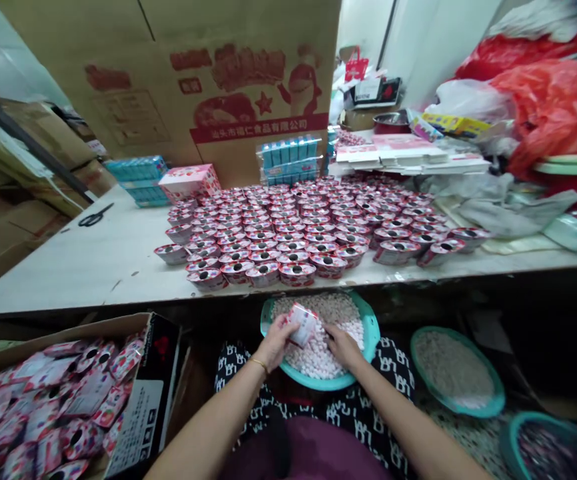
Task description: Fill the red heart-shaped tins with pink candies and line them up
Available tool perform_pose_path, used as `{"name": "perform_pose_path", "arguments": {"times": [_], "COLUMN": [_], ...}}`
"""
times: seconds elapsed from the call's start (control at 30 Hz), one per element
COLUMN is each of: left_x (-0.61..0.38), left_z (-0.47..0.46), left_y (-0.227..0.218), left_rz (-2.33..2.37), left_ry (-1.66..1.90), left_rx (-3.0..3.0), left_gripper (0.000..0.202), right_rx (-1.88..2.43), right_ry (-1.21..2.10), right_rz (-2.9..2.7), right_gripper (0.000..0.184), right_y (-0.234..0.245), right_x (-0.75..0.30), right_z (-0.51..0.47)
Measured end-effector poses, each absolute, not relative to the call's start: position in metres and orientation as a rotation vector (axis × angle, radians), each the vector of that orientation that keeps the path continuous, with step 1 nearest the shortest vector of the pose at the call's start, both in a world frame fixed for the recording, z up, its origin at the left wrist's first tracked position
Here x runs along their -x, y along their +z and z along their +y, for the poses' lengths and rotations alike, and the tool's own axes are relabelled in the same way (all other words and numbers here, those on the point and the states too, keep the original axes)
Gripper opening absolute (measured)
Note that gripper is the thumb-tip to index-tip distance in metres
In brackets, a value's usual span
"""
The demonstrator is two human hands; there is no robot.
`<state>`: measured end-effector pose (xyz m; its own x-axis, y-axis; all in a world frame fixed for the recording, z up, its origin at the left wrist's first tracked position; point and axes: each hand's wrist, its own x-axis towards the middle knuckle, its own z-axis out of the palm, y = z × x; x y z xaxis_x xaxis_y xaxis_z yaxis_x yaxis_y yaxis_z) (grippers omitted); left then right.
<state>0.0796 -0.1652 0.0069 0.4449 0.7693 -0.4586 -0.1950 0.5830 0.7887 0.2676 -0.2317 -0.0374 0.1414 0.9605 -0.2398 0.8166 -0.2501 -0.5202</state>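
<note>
My left hand (276,343) is closed on a small pink-and-white printed packet (302,325), tilted over a turquoise basin (313,383). Small white round pieces (313,357), which look like candies, fill the basin on my lap. My right hand (343,347) is just right of the packet, low over the pieces, its fingers drawn together; what they hold is hidden. On the table beyond stand rows of matching printed packets (262,272), with round dark holes in their tops.
An open carton (161,387) with many similar packets stands at lower left. A second turquoise basin (498,393) and a tub (511,440) are at lower right. On the table (68,267) lie scissors (94,215); a large cardboard box (143,87) rises behind. Plastic bags (563,107) crowd the right.
</note>
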Motion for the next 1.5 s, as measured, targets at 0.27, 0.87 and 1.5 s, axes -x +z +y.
{"name": "perform_pose_path", "arguments": {"times": [0.27,0.87,1.5], "left_x": [-0.039,-0.091,-0.075], "left_z": [-0.138,-0.152,-0.152], "left_y": [0.020,0.018,0.004], "left_rz": [1.200,1.246,1.106], "left_ry": [0.716,0.457,0.741], "left_rx": [-1.561,-2.192,-1.062], "left_gripper": [0.041,0.036,0.046], "right_rx": [2.077,2.190,2.295], "right_ry": [0.770,0.241,0.798], "right_rz": [-1.802,-2.587,-1.692], "right_gripper": [0.038,0.026,0.035], "right_y": [0.021,0.140,-0.013], "right_x": [-0.291,-0.227,-0.262], "right_z": [-0.235,-0.204,-0.228]}}
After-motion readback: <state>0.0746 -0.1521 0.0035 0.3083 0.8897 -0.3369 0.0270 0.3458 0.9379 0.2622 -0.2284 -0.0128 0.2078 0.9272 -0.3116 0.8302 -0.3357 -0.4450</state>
